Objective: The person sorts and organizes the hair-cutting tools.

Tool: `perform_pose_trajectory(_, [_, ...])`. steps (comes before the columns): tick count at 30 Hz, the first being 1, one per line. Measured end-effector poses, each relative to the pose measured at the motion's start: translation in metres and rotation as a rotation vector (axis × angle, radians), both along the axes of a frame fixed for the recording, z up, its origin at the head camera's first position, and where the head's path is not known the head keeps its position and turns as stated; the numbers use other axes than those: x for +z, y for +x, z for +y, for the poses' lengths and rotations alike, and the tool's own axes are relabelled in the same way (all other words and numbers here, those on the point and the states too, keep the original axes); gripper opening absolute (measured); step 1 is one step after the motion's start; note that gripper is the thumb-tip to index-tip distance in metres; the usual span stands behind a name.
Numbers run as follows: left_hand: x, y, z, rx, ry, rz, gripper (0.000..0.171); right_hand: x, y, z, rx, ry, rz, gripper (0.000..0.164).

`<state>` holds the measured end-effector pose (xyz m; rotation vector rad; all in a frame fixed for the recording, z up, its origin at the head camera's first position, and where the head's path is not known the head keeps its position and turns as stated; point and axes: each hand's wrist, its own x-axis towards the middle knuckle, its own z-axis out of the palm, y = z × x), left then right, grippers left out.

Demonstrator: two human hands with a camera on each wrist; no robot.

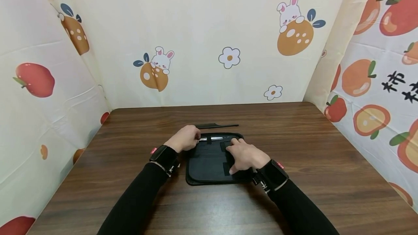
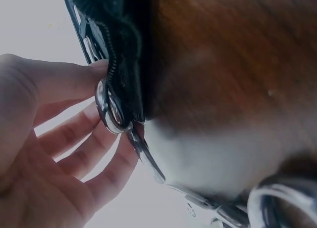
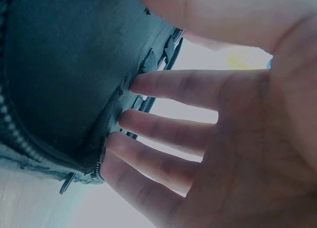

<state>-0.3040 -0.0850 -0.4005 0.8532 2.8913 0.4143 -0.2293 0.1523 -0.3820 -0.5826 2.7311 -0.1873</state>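
Observation:
A black zippered case lies on the table. At its upper left, my left hand pinches a silver pair of scissors by its looped handle, thumb on one side and fingers behind. The silver shaft of the scissors runs to the right beneath a small black strap across the case's top. My right hand rests on the case's right side with thumb and fingers spread. In the right wrist view its straight fingers touch the case edge, close to the zipper.
A black comb with a thin tail lies just beyond the case. Brown wooden tabletop surrounds the case. Fruit-print cloth walls stand at the back, left and right. A small zipper pull hangs at the case's corner.

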Motion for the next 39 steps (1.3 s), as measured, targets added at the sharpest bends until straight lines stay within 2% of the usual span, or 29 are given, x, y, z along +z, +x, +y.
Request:
perform_pose_trajectory(7, [-0.002, -0.002, 0.001, 0.017, -0.010, -0.001, 0.015, 0.000, 0.000, -0.001, 0.002, 0.006, -0.005, 0.073])
perform_pose_trajectory(17, [-0.003, 0.004, 0.007, 0.055, -0.033, 0.020, 0.014, 0.000, 0.001, -0.001, 0.018, 0.016, -0.013, 0.073])
perform_pose_trajectory(28, [-0.001, 0.008, 0.012, 0.063, -0.059, 0.048, 0.015, 0.000, 0.001, -0.002, 0.017, 0.023, 0.002, 0.072])
perform_pose_trajectory(34, [-0.002, 0.007, 0.012, 0.035, -0.058, 0.075, 0.015, 0.000, 0.001, -0.001, 0.017, 0.023, 0.012, 0.072])
perform_pose_trajectory(39, [0.000, 0.006, 0.013, 0.040, -0.060, 0.053, 0.015, 0.001, 0.001, -0.001, 0.022, 0.019, 0.013, 0.071])
